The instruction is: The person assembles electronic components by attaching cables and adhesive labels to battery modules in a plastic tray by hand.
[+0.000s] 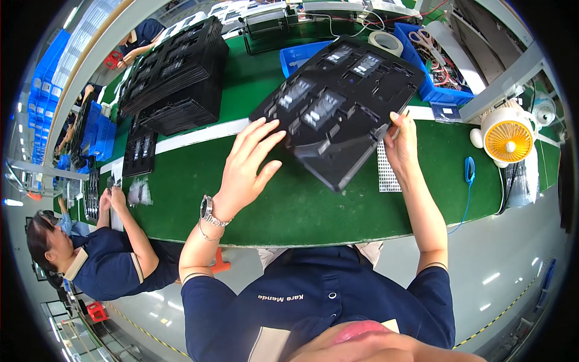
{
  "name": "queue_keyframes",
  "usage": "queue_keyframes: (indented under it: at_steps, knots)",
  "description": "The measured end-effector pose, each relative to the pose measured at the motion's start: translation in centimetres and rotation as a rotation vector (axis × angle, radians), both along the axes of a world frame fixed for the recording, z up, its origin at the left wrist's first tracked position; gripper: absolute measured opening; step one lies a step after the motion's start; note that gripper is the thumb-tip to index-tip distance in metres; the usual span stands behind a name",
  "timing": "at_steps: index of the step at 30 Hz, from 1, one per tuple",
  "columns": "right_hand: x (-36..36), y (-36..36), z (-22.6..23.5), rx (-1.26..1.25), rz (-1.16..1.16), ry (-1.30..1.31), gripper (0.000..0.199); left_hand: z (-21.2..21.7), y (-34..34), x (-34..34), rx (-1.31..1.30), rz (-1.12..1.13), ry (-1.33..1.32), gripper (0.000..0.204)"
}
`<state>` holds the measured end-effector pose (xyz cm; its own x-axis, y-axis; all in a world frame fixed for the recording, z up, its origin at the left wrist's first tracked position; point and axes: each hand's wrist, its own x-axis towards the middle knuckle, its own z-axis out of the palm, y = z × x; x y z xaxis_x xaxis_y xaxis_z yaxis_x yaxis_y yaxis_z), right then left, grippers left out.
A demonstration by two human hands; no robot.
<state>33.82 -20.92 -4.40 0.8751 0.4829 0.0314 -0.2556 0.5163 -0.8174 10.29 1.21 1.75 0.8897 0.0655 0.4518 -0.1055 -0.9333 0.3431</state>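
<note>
A black plastic tray [362,90] with moulded pockets is tilted above the green bench. Several dark flat parts with pale markings sit in its pockets. My right hand [401,142] grips the tray's right edge, thumb and fingers closed on it. By the tray's left edge is my left hand [250,157], open with its fingers stretched out; whether the fingertips touch the tray I cannot tell. Below my right hand, a white sheet with rows of small dark marks [389,172] lies on the bench, partly covered by the tray and hand.
A tall stack of black trays [181,78] stands at the back left. Behind the held tray are a blue bin of wires [446,93], a tape roll [386,42] and scissors [427,45]. A yellow-and-white fan [509,136] stands at right. A co-worker [108,259] sits at left.
</note>
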Motion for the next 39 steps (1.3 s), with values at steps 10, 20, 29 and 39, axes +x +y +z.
queue_keyframes:
  at_steps: [10,20,29,39]
  knots:
    - [5.1,9.6,-2.0,0.103,-0.033,0.115,0.012,-3.7,-1.0,-1.4,-0.199,0.035,0.021,0.040]
    - [5.3,11.4,-3.4,-0.209,-0.102,0.109,0.017,-4.2,-1.3,-2.9,-0.252,0.065,-0.044,0.041]
    - [8.4,11.9,-5.1,-0.348,-0.019,0.100,0.026,-3.4,-2.7,-3.8,-0.198,0.009,-0.151,0.041]
    - [4.6,3.8,-4.2,-0.474,0.104,-0.073,0.016,4.2,-7.1,-7.1,-0.552,-0.759,-1.010,0.044]
